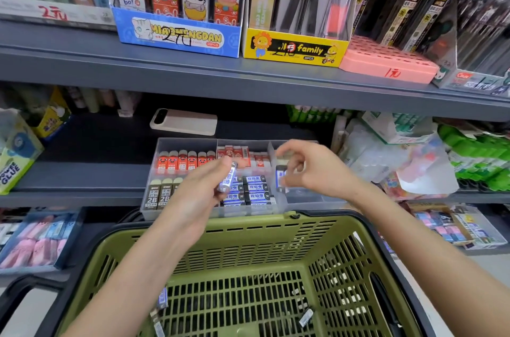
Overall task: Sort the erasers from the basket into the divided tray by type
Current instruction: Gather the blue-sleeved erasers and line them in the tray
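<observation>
A person's left hand (205,190) pinches a blue-and-white eraser (228,178) between thumb and curled fingers above the front middle compartment of the divided tray (165,143), where matching erasers (256,187) already lie in rows. The right hand (311,168) grips a second eraser (281,178) upright in its fingertips over the tray's right-hand compartment. The green basket (248,222) sits directly in front of the tray, a few loose erasers (162,298) on its floor.
</observation>
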The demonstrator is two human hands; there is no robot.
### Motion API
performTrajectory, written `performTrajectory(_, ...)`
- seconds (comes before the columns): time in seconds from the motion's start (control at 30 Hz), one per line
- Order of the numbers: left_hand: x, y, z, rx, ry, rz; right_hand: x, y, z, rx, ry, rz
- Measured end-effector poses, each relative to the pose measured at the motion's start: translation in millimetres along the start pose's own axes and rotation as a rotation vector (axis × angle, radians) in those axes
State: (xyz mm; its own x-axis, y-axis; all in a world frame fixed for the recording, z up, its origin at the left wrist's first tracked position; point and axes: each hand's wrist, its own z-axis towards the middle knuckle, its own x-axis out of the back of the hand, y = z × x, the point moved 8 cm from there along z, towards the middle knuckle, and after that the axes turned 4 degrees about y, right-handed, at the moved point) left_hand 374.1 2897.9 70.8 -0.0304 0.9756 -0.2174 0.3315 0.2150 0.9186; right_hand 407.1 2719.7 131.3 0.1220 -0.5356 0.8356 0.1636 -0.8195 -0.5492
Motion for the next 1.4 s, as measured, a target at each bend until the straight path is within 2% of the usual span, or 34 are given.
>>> performTrajectory(0.2,4,6,2,-0.065,-0.069,0.026,-25,-13,8,0.202,0.004,-0.554)
performTrajectory(0.3,9,6,5,-0.068,-0.049,0.003,-33,-8,10,0.238,-0.064,-0.639)
performTrajectory(0.43,8,7,7,-0.085,-0.043,-0.031,-47,5,10,0.181,-0.229,-0.769)
performTrajectory(0.5,7,8,8,-0.091,-0.038,-0.014,-50,1,8,0.185,-0.221,-0.807)
performTrajectory(0.53,8,8,8,-0.094,-0.029,0.000,-45,-4,7,0.207,-0.155,-0.828)
performTrajectory(0.6,10,10,8,-0.115,-0.014,0.045,-27,-21,2,0.272,0.088,-0.728)
performTrajectory(0.63,11,11,8,-0.133,-0.007,0.070,-17,-28,-4,0.276,0.195,-0.541)
performTrajectory(0.7,11,13,7,-0.152,0.000,0.073,-12,-35,-14,0.199,0.186,-0.019)
performTrajectory(0.73,9,13,7,-0.146,-0.006,0.044,-17,-42,-19,0.172,0.137,0.162)
performTrajectory(0.77,7,14,6,-0.141,-0.017,0.013,-22,-47,-22,0.170,0.121,0.231)
performTrajectory(0.87,3,19,0,-0.139,-0.035,-0.042,-28,-60,-26,0.230,0.180,0.172)
performTrajectory(0.93,7,24,-4,-0.184,-0.013,0.030,-28,-56,-20,0.218,0.188,0.149)
performTrajectory(0.97,14,28,-7,-0.251,0.031,0.153,-29,-51,-15,0.197,0.164,0.133)
performTrajectory(1.07,37,47,-25,-0.605,0.254,0.748,-44,-37,-1,0.153,0.001,-0.043)
performTrajectory(1.13,45,46,-38,-0.733,0.298,0.960,-61,-32,2,0.130,-0.143,-0.127)
performTrajectory(1.2,54,36,-44,-0.737,0.283,1.073,-73,-31,1,0.114,-0.221,-0.118)
performTrajectory(1.3,59,26,-48,-0.750,0.237,1.182,-78,-36,-3,0.089,-0.240,0.074)
performTrajectory(1.4,60,19,-51,-0.765,0.192,1.229,-83,-43,-10,0.119,-0.232,0.080)
